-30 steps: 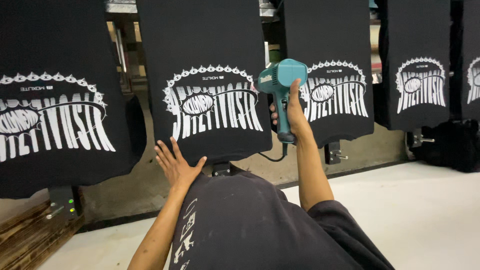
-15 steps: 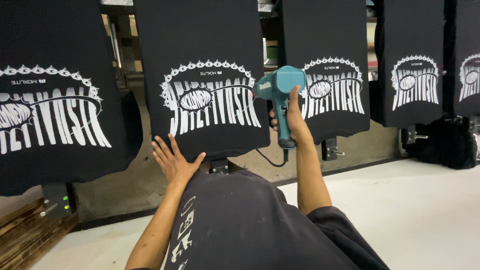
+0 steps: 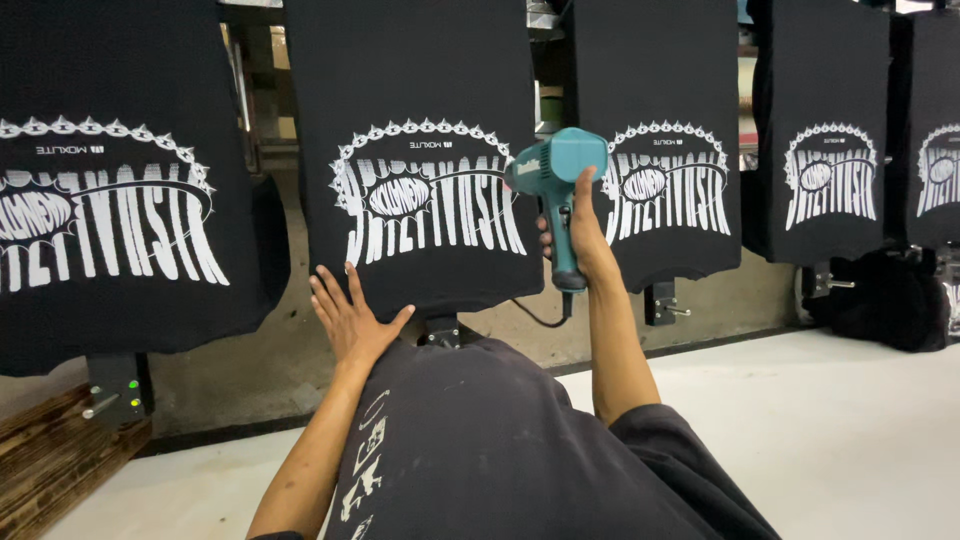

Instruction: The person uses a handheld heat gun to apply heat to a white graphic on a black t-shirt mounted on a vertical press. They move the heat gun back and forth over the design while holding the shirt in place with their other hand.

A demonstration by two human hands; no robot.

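Two hands work the middle black printed shirt (image 3: pixel 420 120): the left hand (image 3: pixel 350 318) spread flat on its near hem, the right hand (image 3: pixel 580 240) clenching a teal heat gun (image 3: pixel 556 175) aimed at the white print, so drying seems underway and calls for steady sweeping.

Right hand (image 3: pixel 585 232): gripping the handle of a teal heat gun (image 3: pixel 556 182), nozzle aimed left at the white print on the middle black shirt (image 3: pixel 420 90).
Left hand (image 3: pixel 350 318): flat, fingers spread, on that shirt's lower left edge.
Other shirts: 1 left of the middle shirt, 3 right, same white print.
Cord (image 3: pixel 535 316): hangs below the gun.
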